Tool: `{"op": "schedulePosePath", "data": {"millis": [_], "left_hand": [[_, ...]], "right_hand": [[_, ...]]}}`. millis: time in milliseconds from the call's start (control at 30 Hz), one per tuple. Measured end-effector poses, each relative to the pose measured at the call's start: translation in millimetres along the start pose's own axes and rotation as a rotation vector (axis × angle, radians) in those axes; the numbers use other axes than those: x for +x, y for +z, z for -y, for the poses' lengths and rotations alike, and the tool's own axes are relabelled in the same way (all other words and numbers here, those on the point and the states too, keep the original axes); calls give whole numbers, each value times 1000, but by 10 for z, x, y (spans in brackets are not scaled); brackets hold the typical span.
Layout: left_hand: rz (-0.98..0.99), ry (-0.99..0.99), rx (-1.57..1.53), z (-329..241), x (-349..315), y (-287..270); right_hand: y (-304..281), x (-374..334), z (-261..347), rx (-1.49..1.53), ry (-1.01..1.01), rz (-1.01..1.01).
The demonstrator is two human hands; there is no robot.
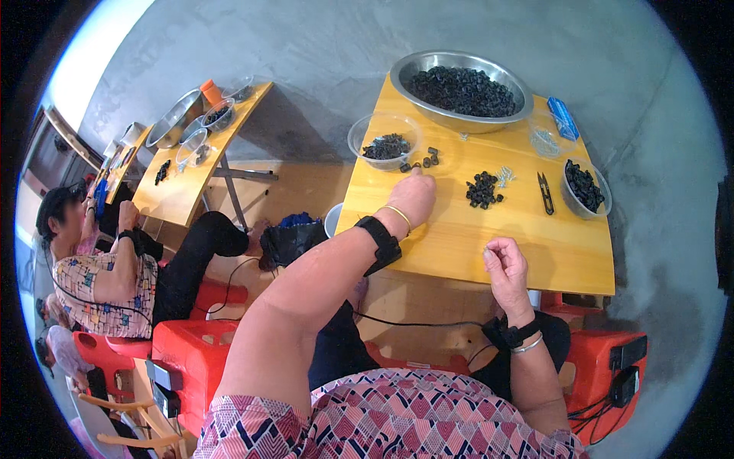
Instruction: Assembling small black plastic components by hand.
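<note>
Toward the yellow wooden worktop's (466,237) left edge, small black cylindrical pieces (433,160), likely light, firm and best pinched by their sides, lay by the left hand (414,197), though whether its curled fingers or the right hand's (508,275) grasped anything was unclear.

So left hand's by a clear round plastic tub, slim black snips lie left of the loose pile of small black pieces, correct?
Side's wrong: the slim black snips lie right of the loose pile of small black pieces, per the head view. Left hand by a clear round plastic tub is correct.
</note>
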State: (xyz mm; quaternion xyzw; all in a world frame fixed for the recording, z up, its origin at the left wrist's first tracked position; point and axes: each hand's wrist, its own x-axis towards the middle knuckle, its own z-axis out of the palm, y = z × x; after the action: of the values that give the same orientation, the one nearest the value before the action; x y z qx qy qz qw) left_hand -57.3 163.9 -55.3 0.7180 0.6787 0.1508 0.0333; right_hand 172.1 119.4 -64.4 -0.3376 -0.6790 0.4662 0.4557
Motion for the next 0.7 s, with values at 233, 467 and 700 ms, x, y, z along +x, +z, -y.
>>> {"op": "schedulePosePath", "data": {"millis": [233, 467, 700], "left_hand": [[-27, 110, -66, -215, -141, -178], [166, -246, -1632, -538, -938, -476], [16, -120, -2044, -660, -1342, -762]], "right_hand": [[13, 73, 58, 4, -41, 13], [22, 56, 11, 30, -60, -14], [21, 86, -69, 55, -30, -53]]}}
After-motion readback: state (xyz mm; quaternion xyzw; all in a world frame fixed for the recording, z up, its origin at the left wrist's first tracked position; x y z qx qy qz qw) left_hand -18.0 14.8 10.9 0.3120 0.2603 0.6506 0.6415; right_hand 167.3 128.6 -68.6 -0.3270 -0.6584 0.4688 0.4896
